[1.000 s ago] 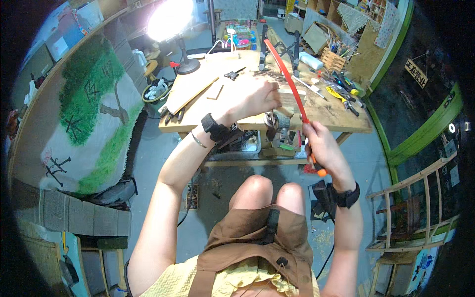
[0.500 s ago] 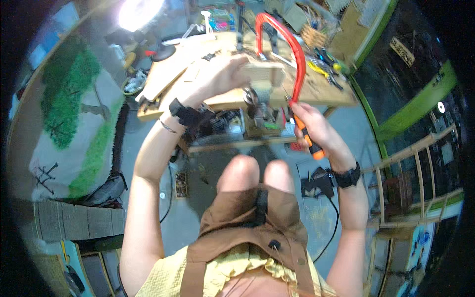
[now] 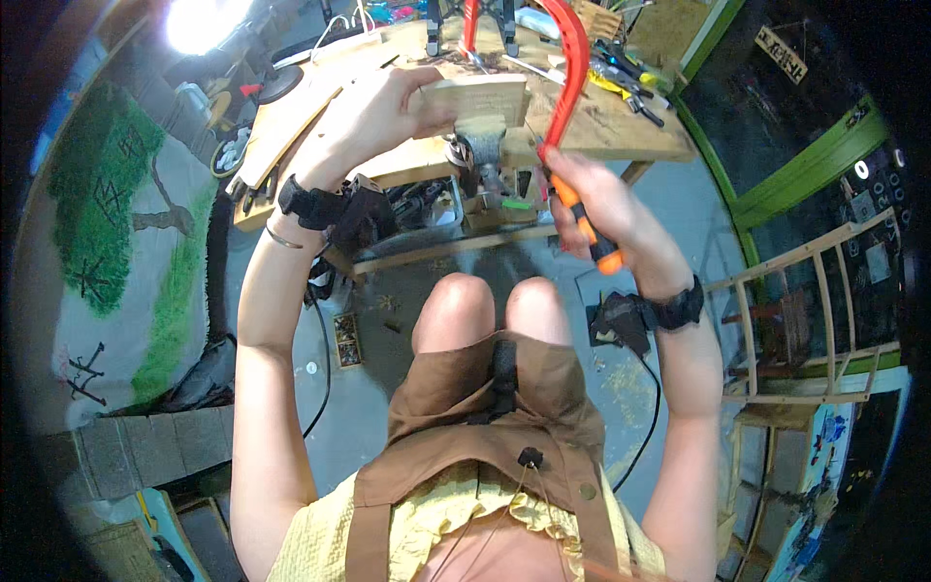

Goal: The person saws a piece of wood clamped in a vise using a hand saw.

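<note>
My right hand (image 3: 599, 199) is closed round the orange-and-black handle of a coping saw (image 3: 574, 78) with a deep, curved red frame. The frame arches away from me over the workbench, its top cut off by the upper picture edge. The thin blade hardly shows beside the board's right end. A pale wooden board (image 3: 490, 100) stands at the front edge of the bench, just above a metal vise (image 3: 488, 160). My left hand (image 3: 383, 112) has its fingers bent against the left end of this board, gripping it; the fingertips are partly hidden.
The wooden workbench (image 3: 621, 131) holds pliers with yellow handles (image 3: 616, 82) at right and long wood strips (image 3: 301, 136) at left. Below it stands a bin of tools (image 3: 422, 204). A bright lamp (image 3: 207, 21) shines at upper left. A wooden rack (image 3: 786, 330) stands at right.
The whole view has shifted, so bench, board and both hands appear higher and further left. The left hand stays at the board's left end, the right hand still grips the saw.
</note>
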The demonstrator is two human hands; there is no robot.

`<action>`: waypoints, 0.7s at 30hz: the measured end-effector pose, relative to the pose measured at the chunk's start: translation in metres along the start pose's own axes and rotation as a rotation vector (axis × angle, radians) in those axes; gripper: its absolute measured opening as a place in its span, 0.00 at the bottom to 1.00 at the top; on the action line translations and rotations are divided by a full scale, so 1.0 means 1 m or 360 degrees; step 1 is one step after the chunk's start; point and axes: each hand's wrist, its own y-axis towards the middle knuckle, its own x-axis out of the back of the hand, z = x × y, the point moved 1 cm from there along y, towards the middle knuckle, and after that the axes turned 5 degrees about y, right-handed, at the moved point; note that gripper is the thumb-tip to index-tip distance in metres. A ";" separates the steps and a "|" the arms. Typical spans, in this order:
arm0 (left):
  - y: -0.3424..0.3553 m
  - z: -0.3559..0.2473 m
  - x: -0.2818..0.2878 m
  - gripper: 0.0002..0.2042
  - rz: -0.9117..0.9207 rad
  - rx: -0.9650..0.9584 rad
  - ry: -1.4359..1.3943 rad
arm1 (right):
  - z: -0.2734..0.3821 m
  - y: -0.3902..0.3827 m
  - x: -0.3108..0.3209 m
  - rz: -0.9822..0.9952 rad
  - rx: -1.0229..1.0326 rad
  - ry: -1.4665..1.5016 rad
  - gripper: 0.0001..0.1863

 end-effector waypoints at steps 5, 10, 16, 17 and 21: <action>0.001 0.003 0.001 0.25 0.0109 0.0044 -0.0282 | 0.002 0.007 -0.002 0.0018 0.0027 0.0037 0.18; 0.002 0.004 0.000 0.23 0.0102 0.0018 -0.0153 | -0.013 -0.010 0.005 0.0015 0.0023 0.0075 0.17; 0.001 0.005 -0.001 0.23 0.0044 -0.0019 -0.0269 | -0.002 0.007 0.000 0.0007 0.0042 0.0108 0.18; 0.002 0.012 -0.004 0.23 0.0025 -0.0012 -0.0261 | -0.006 0.000 0.002 0.0027 0.0072 0.0060 0.18; 0.001 0.011 -0.006 0.24 0.0016 -0.0067 -0.0335 | -0.010 -0.005 0.001 0.0022 0.0063 0.0058 0.18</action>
